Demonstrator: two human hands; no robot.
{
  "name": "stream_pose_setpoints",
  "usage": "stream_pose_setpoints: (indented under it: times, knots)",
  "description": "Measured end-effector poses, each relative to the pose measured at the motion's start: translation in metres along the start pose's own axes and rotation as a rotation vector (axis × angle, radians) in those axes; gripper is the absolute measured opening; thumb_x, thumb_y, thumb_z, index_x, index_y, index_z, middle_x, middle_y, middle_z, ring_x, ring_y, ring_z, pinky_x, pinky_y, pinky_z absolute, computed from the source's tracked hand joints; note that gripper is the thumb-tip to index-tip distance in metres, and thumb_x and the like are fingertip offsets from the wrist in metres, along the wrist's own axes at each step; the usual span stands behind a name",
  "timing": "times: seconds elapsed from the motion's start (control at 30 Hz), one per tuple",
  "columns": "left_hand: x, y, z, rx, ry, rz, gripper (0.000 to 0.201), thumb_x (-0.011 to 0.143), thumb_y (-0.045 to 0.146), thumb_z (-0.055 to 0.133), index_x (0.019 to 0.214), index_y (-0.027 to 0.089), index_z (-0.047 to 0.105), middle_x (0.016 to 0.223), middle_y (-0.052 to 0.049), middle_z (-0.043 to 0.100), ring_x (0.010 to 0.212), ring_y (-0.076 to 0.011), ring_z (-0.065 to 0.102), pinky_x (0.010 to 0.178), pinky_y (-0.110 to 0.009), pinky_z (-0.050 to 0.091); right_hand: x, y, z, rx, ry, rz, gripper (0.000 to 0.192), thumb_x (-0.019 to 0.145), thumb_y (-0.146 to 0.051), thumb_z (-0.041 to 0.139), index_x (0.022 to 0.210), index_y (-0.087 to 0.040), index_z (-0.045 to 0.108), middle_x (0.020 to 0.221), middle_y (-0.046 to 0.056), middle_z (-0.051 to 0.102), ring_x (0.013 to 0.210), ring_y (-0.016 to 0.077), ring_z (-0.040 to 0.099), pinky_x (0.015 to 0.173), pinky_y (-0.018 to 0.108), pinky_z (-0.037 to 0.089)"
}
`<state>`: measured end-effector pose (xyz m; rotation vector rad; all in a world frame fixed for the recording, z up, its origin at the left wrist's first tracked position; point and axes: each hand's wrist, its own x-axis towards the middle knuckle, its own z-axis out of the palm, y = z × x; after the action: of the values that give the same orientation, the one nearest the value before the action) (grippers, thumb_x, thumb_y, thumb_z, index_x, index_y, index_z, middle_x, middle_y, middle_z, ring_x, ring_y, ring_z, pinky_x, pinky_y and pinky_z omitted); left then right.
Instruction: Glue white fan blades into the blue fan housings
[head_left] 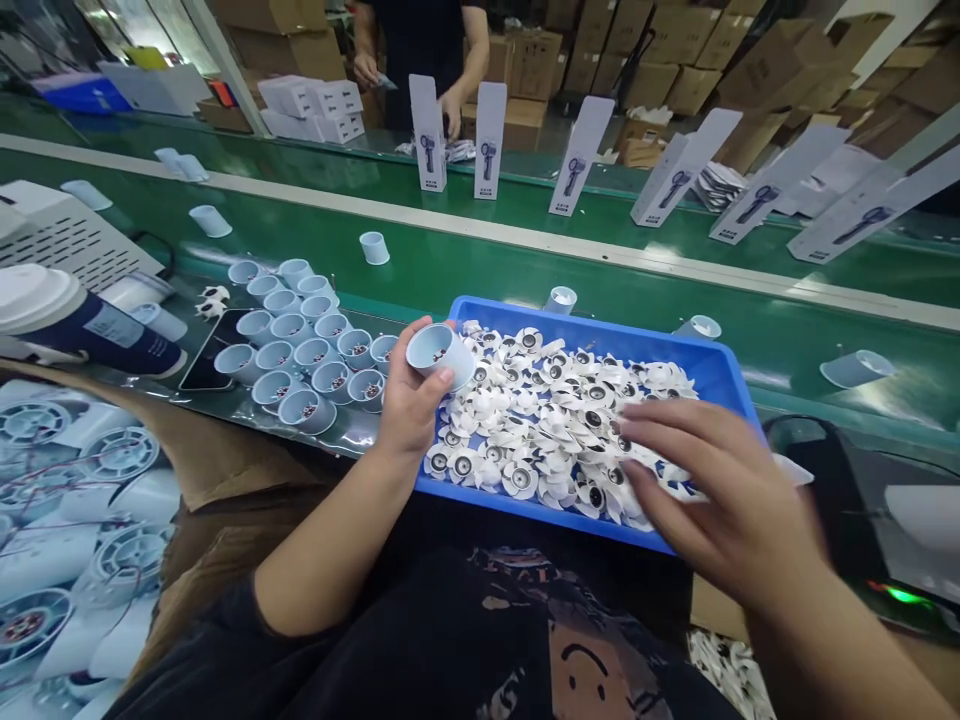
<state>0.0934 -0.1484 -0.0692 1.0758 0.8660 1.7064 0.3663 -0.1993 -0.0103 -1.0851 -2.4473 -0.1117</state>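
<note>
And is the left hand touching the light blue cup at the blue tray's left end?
Touching. The head view shows the left hand gripping the light blue cup, thumb against its near side.

The green bench (300,235) carries scattered pale-blue cups (373,249) and a row of standing white boxes (490,140).

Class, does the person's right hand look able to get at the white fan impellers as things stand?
Probably yes: the right hand hovers open over the blue tray, apparently holding nothing, and the white fan impellers lie uncovered. The left hand, gripping a light-blue housing, is off to one side.
</note>
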Motion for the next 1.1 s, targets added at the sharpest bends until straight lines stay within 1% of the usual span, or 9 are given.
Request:
stream_pose_setpoints:
  times: [0.07,0.13,0.3,0.47,0.57,0.67,0.83,1.0,1.1]
  knots:
    - [-0.001,-0.002,-0.001,-0.029,-0.026,-0.014,0.064,0.068,0.043,0.076,0.122,0.028,0.045,0.119,-0.006,0.063,0.11,-0.0263,0.061,0.094,-0.041,0.048,0.041,-0.01,0.031,-0.063,-0.338,0.042,0.023,0.097,-0.021,0.046,0.111,-0.021,0.063,0.114,0.007,0.061,0.107,0.0207,0.057,0.092,0.038,0.049]
    - [-0.003,-0.006,-0.003,-0.041,-0.023,-0.008,0.066,0.067,0.044,0.075,0.122,0.027,0.043,0.112,-0.006,0.064,0.104,-0.0255,0.063,0.092,-0.04,0.049,0.076,-0.015,0.062,-0.101,-0.504,0.018,0.019,0.093,-0.015,0.051,0.105,-0.02,0.065,0.107,0.005,0.063,0.099,0.0198,0.06,0.087,0.037,0.051]
    - [-0.01,-0.013,-0.005,-0.021,-0.003,-0.033,0.07,0.065,0.042,0.078,0.122,0.026,0.041,0.109,-0.004,0.06,0.099,-0.0205,0.061,0.091,-0.036,0.047,0.109,-0.02,0.102,-0.24,-0.68,0.023,0.016,0.096,-0.025,0.056,0.105,-0.012,0.061,0.1,0.006,0.06,0.086,0.0153,0.06,0.08,0.034,0.054]
    - [-0.009,-0.005,0.001,0.068,-0.039,-0.091,0.066,0.061,0.042,0.084,0.114,0.024,0.049,0.106,-0.004,0.061,0.096,-0.0212,0.061,0.087,-0.035,0.048,0.102,-0.029,0.102,-0.31,-0.624,0.242,0.022,0.096,-0.026,0.055,0.113,-0.012,0.057,0.105,0.007,0.059,0.089,0.0166,0.06,0.081,0.036,0.054]
    - [-0.008,0.0,0.003,0.039,-0.084,-0.086,0.066,0.061,0.043,0.084,0.115,0.022,0.053,0.117,-0.008,0.061,0.108,-0.0248,0.059,0.096,-0.037,0.044,0.098,-0.03,0.102,-0.22,-0.593,0.363,0.021,0.096,-0.026,0.055,0.111,-0.012,0.058,0.104,0.007,0.059,0.091,0.0174,0.06,0.085,0.038,0.053]
    - [-0.007,0.0,0.001,-0.024,-0.101,-0.046,0.068,0.066,0.045,0.081,0.122,0.022,0.049,0.12,-0.01,0.062,0.113,-0.0256,0.057,0.101,-0.04,0.041,0.099,-0.022,0.103,-0.027,-0.55,0.457,0.018,0.096,-0.026,0.056,0.108,-0.013,0.06,0.107,0.007,0.058,0.098,0.0188,0.058,0.092,0.042,0.049]
    - [-0.014,0.0,-0.007,-0.02,-0.011,0.001,0.071,0.065,0.05,0.08,0.121,0.023,0.045,0.103,-0.006,0.063,0.094,-0.0224,0.063,0.087,-0.037,0.048,0.096,-0.004,0.086,0.504,-0.416,0.652,0.028,0.095,-0.035,0.055,0.112,-0.013,0.055,0.104,0.008,0.058,0.088,0.0165,0.058,0.084,0.037,0.051]
    - [-0.031,0.018,-0.002,0.457,-0.19,-0.001,0.067,0.062,0.041,0.084,0.12,0.023,0.054,0.11,-0.009,0.065,0.101,-0.0271,0.062,0.09,-0.042,0.047,0.078,-0.015,0.044,1.069,-0.32,0.685,0.051,0.079,-0.058,0.044,0.105,-0.015,0.048,0.076,0.003,0.053,0.068,0.0143,0.055,0.068,0.032,0.052]
    - [-0.037,0.032,0.008,0.761,-0.349,0.153,0.055,0.065,0.037,0.082,0.113,0.023,0.059,0.115,-0.008,0.067,0.108,-0.0291,0.061,0.096,-0.046,0.044,0.069,-0.029,0.025,1.196,-0.261,0.666,0.049,0.07,-0.06,0.053,0.094,-0.017,0.051,0.071,0.002,0.052,0.06,0.0124,0.05,0.059,0.028,0.047]
